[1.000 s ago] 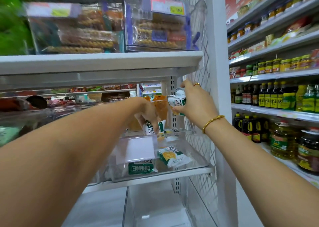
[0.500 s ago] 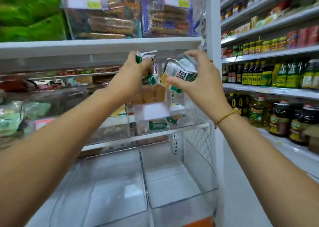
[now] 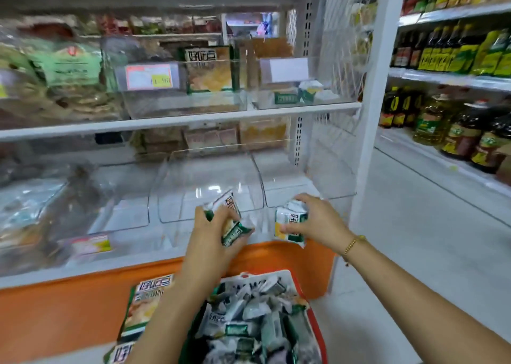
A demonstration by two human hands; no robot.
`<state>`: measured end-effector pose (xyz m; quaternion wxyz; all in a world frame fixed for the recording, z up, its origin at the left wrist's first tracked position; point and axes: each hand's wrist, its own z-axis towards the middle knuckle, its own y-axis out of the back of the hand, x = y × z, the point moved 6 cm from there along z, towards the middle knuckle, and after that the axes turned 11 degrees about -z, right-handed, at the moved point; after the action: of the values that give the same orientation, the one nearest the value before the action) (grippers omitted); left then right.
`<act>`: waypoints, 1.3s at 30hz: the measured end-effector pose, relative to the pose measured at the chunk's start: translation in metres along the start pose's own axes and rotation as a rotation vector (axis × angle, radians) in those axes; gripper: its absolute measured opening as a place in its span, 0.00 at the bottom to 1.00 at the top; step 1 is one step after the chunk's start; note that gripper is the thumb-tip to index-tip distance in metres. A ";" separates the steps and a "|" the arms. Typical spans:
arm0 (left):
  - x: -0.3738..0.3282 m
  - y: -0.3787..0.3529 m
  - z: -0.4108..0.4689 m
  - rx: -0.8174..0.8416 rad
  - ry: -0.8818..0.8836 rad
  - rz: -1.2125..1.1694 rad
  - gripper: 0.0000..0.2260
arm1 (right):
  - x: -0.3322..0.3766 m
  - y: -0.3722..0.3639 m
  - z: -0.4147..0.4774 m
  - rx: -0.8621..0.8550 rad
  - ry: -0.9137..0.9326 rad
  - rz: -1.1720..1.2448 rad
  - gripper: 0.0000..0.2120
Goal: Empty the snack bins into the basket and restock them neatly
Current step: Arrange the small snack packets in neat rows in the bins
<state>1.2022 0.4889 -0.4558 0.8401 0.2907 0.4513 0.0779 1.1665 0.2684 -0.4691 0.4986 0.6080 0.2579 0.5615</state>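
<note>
My left hand (image 3: 213, 233) grips a few small green-and-white snack packets (image 3: 231, 220) above the basket. My right hand (image 3: 315, 222) holds more of the same snack packets (image 3: 290, 222) a little to the right. Below both hands, the red basket (image 3: 316, 316) is heaped with several such packets. On the upper shelf, the right clear bin (image 3: 293, 98) still has a few packets on its floor. The clear bins (image 3: 210, 186) on the lower shelf, straight ahead, hold nothing.
A large green snack bag (image 3: 143, 305) lies on the orange shelf base (image 3: 69, 303) left of the basket. Another clear bin (image 3: 179, 87) holds a big bag. Oil and sauce bottles (image 3: 453, 126) line the shelves across the aisle on the right.
Both hands came down from the upper bin to just above the basket, each still gripping packets. The view tilted downward and the basket came into sight.
</note>
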 end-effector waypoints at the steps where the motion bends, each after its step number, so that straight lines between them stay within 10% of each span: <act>1: 0.023 -0.011 -0.010 0.025 0.052 0.026 0.13 | -0.009 -0.025 -0.001 0.044 -0.018 -0.037 0.35; 12: 0.132 -0.086 -0.051 0.512 0.156 0.718 0.29 | 0.020 -0.175 -0.023 0.188 0.264 -0.259 0.29; 20: 0.117 -0.080 -0.078 1.209 0.379 0.487 0.19 | 0.047 -0.174 -0.024 0.901 0.375 -0.461 0.27; 27: 0.024 0.007 0.037 0.685 0.105 0.198 0.05 | 0.079 -0.005 0.015 0.701 0.439 -0.448 0.09; 34: -0.141 0.108 0.173 0.069 -0.516 -0.008 0.06 | 0.136 0.257 0.052 -0.287 0.577 -0.235 0.11; 39: -0.179 0.092 0.254 0.085 -0.684 0.261 0.09 | 0.118 0.300 0.164 -0.088 0.378 -0.310 0.04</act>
<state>1.3145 0.3874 -0.1695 0.9125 0.3899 0.1061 0.0637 1.2747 0.2092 -0.1293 0.5475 0.4229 0.4124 0.5928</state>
